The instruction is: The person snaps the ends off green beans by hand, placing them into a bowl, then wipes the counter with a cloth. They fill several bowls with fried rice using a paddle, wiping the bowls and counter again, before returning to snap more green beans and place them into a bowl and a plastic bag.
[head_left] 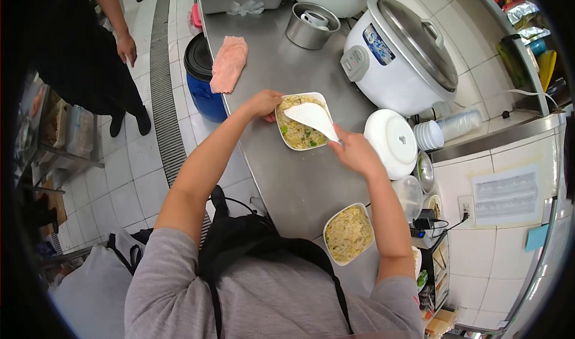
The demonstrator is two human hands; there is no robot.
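A white square container (302, 148) of fried rice (291, 129) with green bits stands on the steel counter. My left hand (265, 104) grips its left rim, the fingers curled at the edge. In my right hand (354, 151) is a white rice paddle (311, 117), closed around the handle. The paddle's broad blade lies flat over the rice. Nearer to my body, a second white container (327, 243) filled with fried rice (348, 234) sits on the counter below my right forearm.
A pink cloth (229, 64) lies by the counter's left edge. Along the wall side stand a large rice cooker (395, 57), stacked white plates (390, 144) and cups (429, 135). A steel pot (311, 26) and a grey tub of rice (242, 2) are farther back. Another person (84, 45) stands at left.
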